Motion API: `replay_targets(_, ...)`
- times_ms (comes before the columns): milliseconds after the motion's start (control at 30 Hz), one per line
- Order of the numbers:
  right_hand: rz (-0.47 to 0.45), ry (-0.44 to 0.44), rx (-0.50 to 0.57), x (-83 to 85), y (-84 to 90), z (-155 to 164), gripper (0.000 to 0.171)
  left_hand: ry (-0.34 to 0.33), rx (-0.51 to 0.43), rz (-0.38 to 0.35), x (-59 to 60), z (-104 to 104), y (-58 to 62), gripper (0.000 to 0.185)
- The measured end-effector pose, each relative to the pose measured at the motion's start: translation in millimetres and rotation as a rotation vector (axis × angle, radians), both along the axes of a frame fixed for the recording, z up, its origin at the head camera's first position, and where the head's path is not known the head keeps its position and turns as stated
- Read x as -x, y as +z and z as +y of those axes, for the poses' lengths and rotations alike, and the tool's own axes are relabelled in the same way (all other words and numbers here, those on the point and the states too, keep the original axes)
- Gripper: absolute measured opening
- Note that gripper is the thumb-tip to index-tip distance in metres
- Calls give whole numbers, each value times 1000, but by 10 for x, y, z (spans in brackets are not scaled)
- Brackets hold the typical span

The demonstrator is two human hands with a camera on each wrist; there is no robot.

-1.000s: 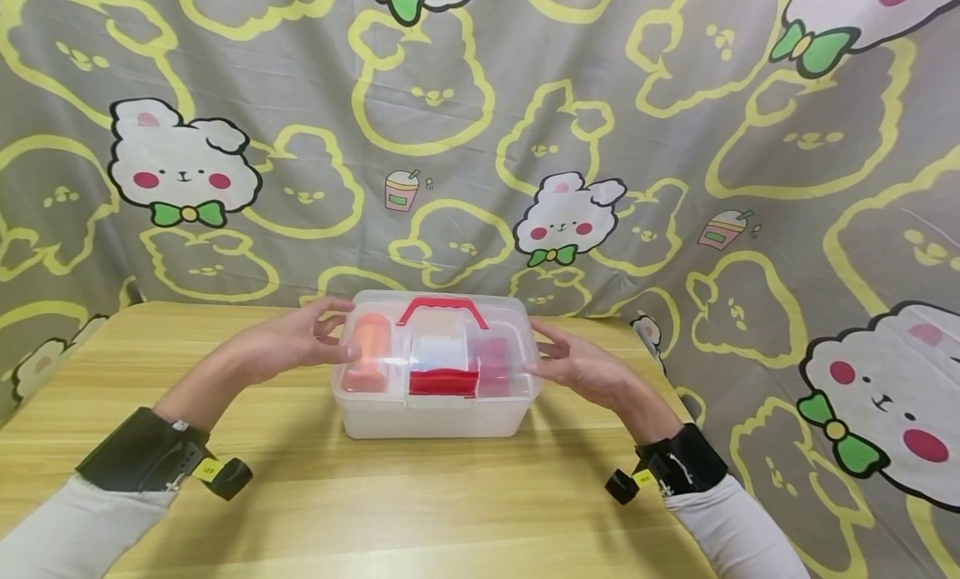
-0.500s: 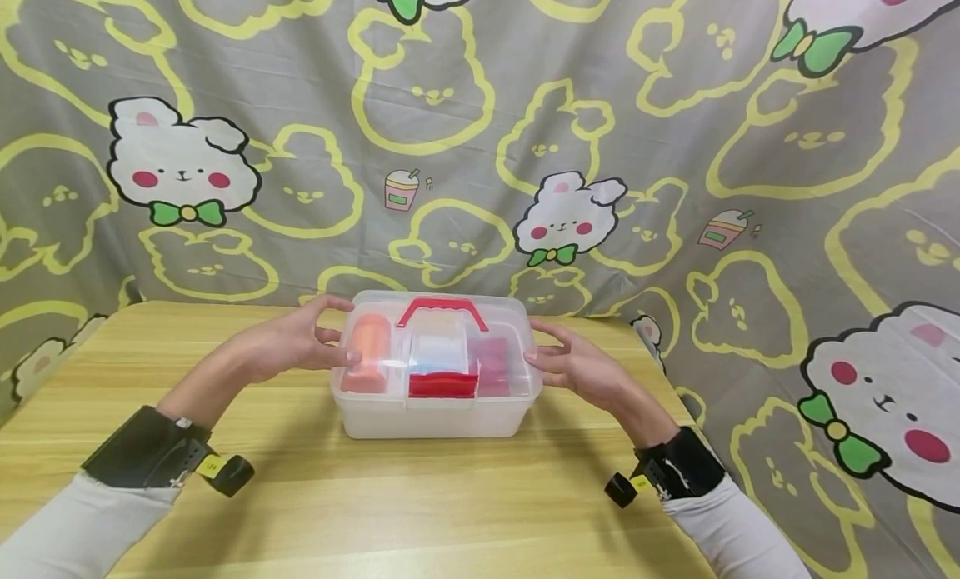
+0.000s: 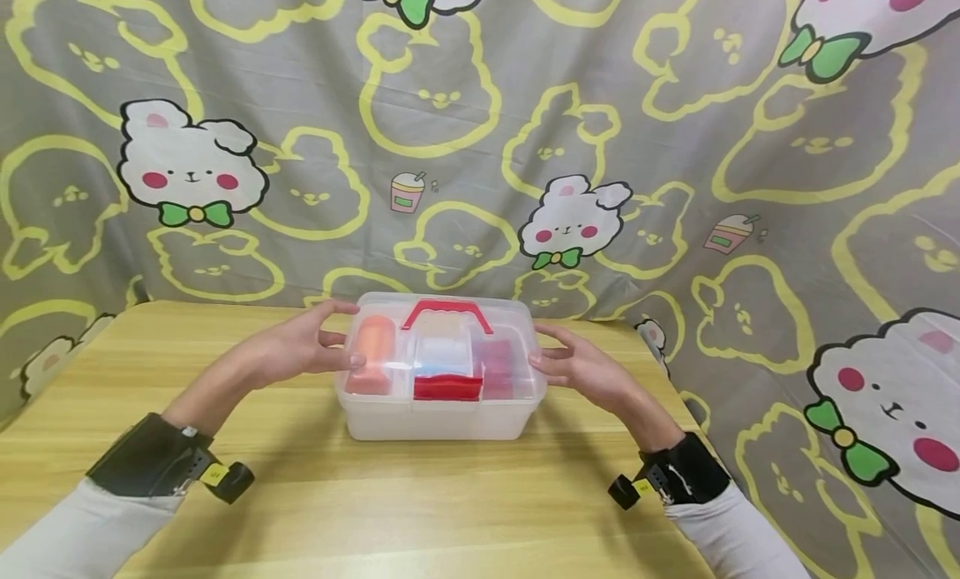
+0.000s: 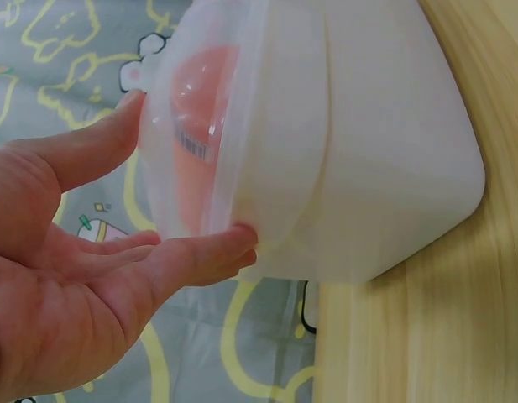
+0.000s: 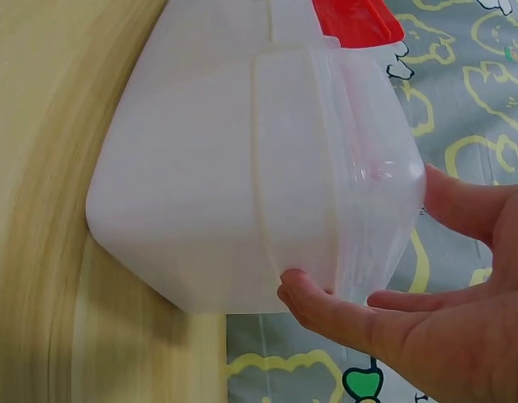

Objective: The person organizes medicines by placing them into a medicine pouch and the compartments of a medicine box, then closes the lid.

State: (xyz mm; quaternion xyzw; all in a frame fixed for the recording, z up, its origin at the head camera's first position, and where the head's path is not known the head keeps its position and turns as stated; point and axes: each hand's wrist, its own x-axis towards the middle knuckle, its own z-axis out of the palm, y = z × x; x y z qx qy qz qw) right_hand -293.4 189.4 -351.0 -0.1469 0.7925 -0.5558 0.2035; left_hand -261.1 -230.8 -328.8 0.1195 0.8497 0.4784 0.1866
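The translucent white plastic storage box (image 3: 438, 383) with clear lid (image 3: 442, 341) and red carry handle (image 3: 447, 312) sits toward the far edge of the light wooden desk (image 3: 420, 504), just short of the rabbit-print grey curtain (image 3: 675, 146) hanging behind; bare desk surface lies wide in front and to the left, with less to the right before the desk's edge. The box's long axis runs left to right, red front latch (image 3: 447, 386) facing the person. The left hand (image 3: 300, 346) reaches in from the left, fingers extended and spread, fingertips touching the lid's left rim. The right hand (image 3: 577, 366) mirrors it, fingers relaxed against the lid's right rim. Neither hand closes around anything.
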Motion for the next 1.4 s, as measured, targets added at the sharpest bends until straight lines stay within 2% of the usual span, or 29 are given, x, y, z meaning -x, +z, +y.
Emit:
replay_targets(167,17,12,-51,-2,9,-2,73,5,33,25,-19,-2,17,97)
replay_targets(267,51,-16,-135,-22,48,-38,73,12,122,80,-40,18,60,95)
replay_targets(333,111,-43,-222,-48,92,-71,75,13,204,153,-64,59,109,93)
replay_targets(433,251,-100,-381,-119,167,-137,75,24,320,298,-131,183,190,84)
replay_targets(533,437,-138,-482,-192,215,-238,68,53,379,421,-213,340,238,70)
replay_targets(667,671,-184,-513,-273,221,-426,60,91,396,494,-246,564,231,54)
replay_targets(733,748,-192,-516,-313,200,-533,57,103,415,499,-224,675,219,53)
replay_targets(800,781,-189,-523,-357,178,-637,55,102,434,502,-197,770,204,53)
replay_targets(1000,765,-140,-547,-417,84,-818,62,16,486,532,-179,909,148,63)
replay_targets(1100,765,-116,-568,-443,46,-833,68,-4,503,503,-207,928,144,69)
replay_targets(1267,783,-100,-587,-483,-17,-832,85,20,498,436,-249,956,119,85)
replay_targets(1400,853,-81,-603,-495,-102,-833,98,19,498,456,-284,982,58,92)
